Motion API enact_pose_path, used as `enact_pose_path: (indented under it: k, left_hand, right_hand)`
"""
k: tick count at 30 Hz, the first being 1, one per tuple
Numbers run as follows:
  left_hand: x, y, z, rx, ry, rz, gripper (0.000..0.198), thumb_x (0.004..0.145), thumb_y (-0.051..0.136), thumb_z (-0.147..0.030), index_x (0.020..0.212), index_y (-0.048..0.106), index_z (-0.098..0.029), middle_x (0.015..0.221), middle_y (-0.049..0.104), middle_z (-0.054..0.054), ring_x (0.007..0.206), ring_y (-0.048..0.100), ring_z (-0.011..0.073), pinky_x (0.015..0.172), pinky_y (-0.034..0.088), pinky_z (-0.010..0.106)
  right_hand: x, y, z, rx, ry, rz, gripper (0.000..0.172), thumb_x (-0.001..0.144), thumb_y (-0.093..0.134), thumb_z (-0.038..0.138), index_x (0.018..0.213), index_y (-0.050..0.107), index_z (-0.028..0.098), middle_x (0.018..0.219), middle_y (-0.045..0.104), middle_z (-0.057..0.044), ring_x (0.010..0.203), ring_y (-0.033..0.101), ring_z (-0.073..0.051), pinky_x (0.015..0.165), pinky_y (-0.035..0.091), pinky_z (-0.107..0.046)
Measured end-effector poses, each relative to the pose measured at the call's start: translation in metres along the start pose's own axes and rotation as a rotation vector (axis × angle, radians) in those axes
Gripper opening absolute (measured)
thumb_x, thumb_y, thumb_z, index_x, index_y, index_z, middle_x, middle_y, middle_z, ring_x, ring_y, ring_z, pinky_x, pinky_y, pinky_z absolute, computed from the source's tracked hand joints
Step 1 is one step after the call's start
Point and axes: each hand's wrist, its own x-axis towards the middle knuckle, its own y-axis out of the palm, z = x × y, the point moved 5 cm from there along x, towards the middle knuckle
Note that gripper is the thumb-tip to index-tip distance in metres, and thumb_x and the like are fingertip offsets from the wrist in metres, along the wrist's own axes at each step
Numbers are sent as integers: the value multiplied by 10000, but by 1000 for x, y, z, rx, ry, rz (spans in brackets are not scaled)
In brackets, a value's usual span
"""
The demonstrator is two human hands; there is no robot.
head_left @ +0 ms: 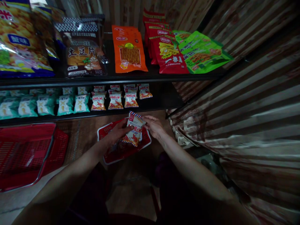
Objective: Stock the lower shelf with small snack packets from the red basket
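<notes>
Between my two hands is a small white, red and orange snack packet (134,129) with a striped top edge, held tilted above a red basket (117,157) with a pale rim. My left hand (120,130) grips the packet's left side, thumb across its front. At the upper right edge, the fingers of my right hand (152,125) pinch the packet. What lies inside the basket is mostly hidden by the packet and my left hand. Just beyond, similar snack packets (115,100) stand in short rows on the lower shelf.
Teal and white packets (45,104) line the lower shelf's left part. Above them, the upper shelf (131,78) carries larger snack bags, including an orange bag (129,50) and a red bag (167,50). A second red basket (28,156) sits left. A striped curtain (246,103) hangs right.
</notes>
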Motion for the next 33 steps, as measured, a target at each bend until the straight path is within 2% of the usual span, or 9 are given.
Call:
enact_pose_path:
  k: [5,10,13,18,22,27,30,33]
  left_hand:
    - [0,-6,2,-42,-36,-17,406,642,778,-284,1027,692,-186,949,726,96,843,683,249,712,533,341]
    - [2,-18,9,6,-84,-73,407,682,757,-303,1068,682,-195,988,719,81,834,672,208,703,528,305]
    - [2,-22,13,-41,-107,-97,354,713,741,-297,1040,686,-176,961,717,79,807,666,179,716,531,287]
    - [4,-24,13,-104,-40,-122,254,720,736,-297,928,707,-154,848,722,69,747,669,170,709,546,291]
    - [5,-21,10,-54,23,-127,261,691,754,-333,881,722,-157,863,732,65,750,671,178,694,556,294]
    - [4,-22,6,42,-1,-242,182,699,734,-313,720,703,-135,688,700,46,600,637,159,571,537,274]
    - [3,-23,3,89,2,-284,137,715,712,-279,716,698,-142,647,683,28,538,609,143,532,515,258]
    - [0,-19,1,158,73,-243,155,727,693,-300,743,708,-147,709,701,35,584,627,154,546,519,258]
  right_hand:
    - [4,-7,4,59,-11,-87,195,531,817,202,631,652,176,628,663,17,578,592,-99,547,489,-210]
    - [10,-16,10,102,-9,-113,187,569,809,187,647,639,181,621,665,28,579,603,-90,552,499,-193]
    - [15,-23,11,108,-17,-129,170,601,791,178,671,636,182,629,666,38,556,594,-77,538,485,-181]
    - [21,-28,9,134,-1,-134,110,677,740,157,690,635,189,668,686,36,581,606,-77,593,504,-195]
    - [23,-28,8,147,0,-143,98,705,720,150,693,632,191,664,685,39,583,606,-76,615,509,-200]
    - [26,-30,7,155,5,-199,81,715,694,140,687,629,180,602,652,41,545,587,-78,560,499,-200]
    - [29,-30,8,169,-10,-188,83,698,705,145,687,630,181,614,658,38,547,584,-80,553,498,-202]
    - [32,-31,8,203,-23,-170,103,665,712,119,672,631,183,629,665,41,570,592,-83,543,487,-193]
